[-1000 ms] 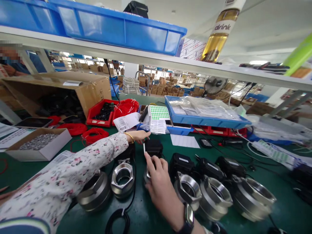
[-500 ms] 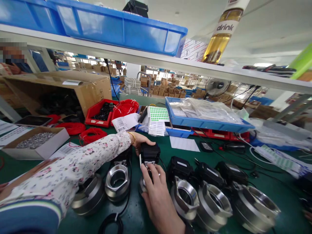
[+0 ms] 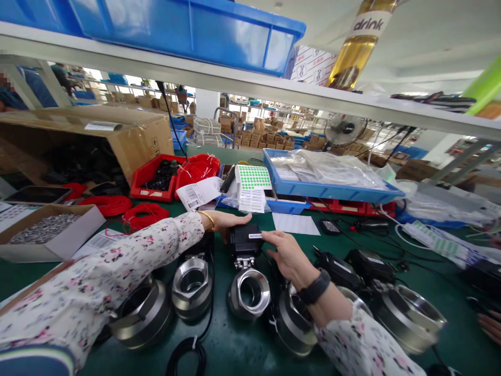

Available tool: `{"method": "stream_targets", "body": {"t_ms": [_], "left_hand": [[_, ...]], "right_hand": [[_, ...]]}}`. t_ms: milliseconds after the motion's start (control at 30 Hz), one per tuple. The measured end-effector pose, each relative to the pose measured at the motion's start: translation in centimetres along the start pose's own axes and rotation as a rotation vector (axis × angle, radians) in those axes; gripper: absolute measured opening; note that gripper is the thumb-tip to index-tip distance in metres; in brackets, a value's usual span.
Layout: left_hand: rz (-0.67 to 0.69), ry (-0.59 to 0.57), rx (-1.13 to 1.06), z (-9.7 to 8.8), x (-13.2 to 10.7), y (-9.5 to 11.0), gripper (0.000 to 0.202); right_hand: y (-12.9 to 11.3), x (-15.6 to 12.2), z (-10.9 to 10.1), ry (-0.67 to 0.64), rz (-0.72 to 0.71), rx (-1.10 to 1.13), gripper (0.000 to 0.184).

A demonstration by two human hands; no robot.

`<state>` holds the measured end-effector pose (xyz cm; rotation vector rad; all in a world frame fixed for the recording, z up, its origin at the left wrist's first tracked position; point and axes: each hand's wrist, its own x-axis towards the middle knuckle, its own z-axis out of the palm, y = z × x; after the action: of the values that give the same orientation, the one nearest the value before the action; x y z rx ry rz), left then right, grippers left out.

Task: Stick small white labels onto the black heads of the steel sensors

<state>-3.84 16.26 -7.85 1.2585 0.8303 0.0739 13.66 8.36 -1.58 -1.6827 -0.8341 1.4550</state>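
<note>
A motorised valve stands in front of me, with a black actuator box [image 3: 241,245] above a steel threaded valve body [image 3: 239,302]. My left hand [image 3: 224,221] grips the box from its left and back, thumb along the top edge, other fingers mostly hidden. Across the box's upper front is a small white printed label [image 3: 255,236]. My right hand [image 3: 288,255] has its fingertips together at the label's right end, touching box and label; whether it is fully stuck down I cannot tell. The forearm covers part of a neighbouring valve [image 3: 293,324].
More valves stand on both sides, including a large one [image 3: 410,318] at right and one [image 3: 191,287] at left. A coiled black cable [image 3: 188,357] lies in front. Behind are a green-dot sticker sheet [image 3: 252,177], a blue tray [image 3: 332,190] and red bins [image 3: 152,193]. Another person's hand [image 3: 491,326] shows at far right.
My right hand has moved from in front of the valve body up and right to the actuator's label, uncovering the body. The label now shows across the box. My left hand stays at the box.
</note>
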Motion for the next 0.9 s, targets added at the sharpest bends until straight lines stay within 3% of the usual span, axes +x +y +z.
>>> {"method": "stream_targets", "body": {"t_ms": [200,567,900], "left_hand": [[0.017,0.082,0.051,0.6,-1.4,0.1,0.071],[0.156,0.053,0.033,0.6,-2.9,-0.6,0.073],[0.141,0.022,-0.002,0.7,-3.6,-0.2,0.075]], "right_hand": [[0.8,-0.7,1.4,-0.033,-0.075,-0.064,0.043],[1.4,-0.6,1.9,-0.035,-0.203,-0.212,0.037],[1.6,-1.0,2.1,0.020,-0.249,-0.212,0.036]]}}
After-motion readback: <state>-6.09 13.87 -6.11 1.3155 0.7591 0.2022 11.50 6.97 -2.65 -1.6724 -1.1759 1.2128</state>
